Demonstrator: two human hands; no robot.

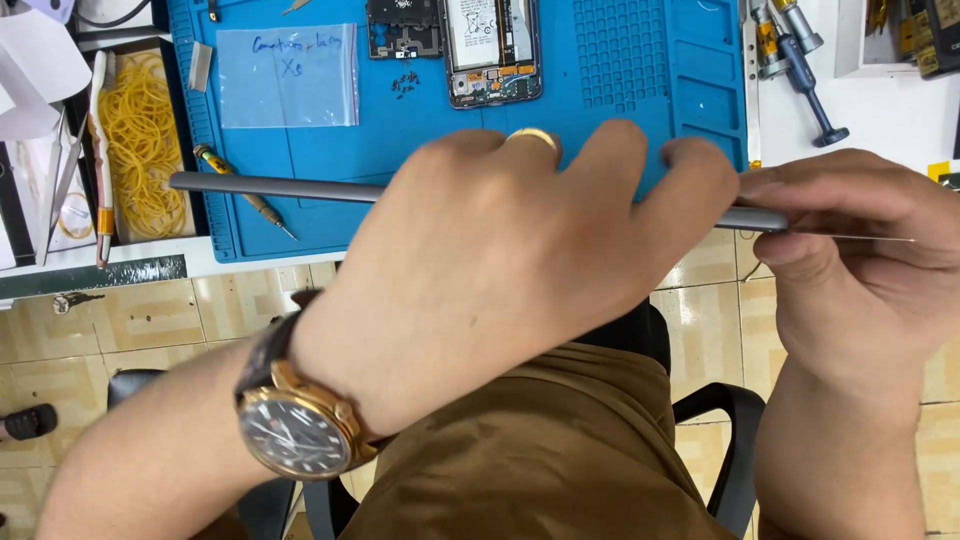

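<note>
My left hand grips a thin grey tablet held edge-on over my lap, fingers wrapped over its top edge; a gold ring and a gold wristwatch show on that hand and arm. My right hand pinches the tablet's right end and holds a thin flat metal blade against that edge. On the blue work mat beyond lie an opened phone with its insides exposed and a small pile of dark screws.
A clear plastic bag and a yellow-handled screwdriver lie on the mat's left part. A tray of yellow rubber bands stands at far left. Grey tools lie on the white bench at right. Below are my brown trousers, a black chair and tiled floor.
</note>
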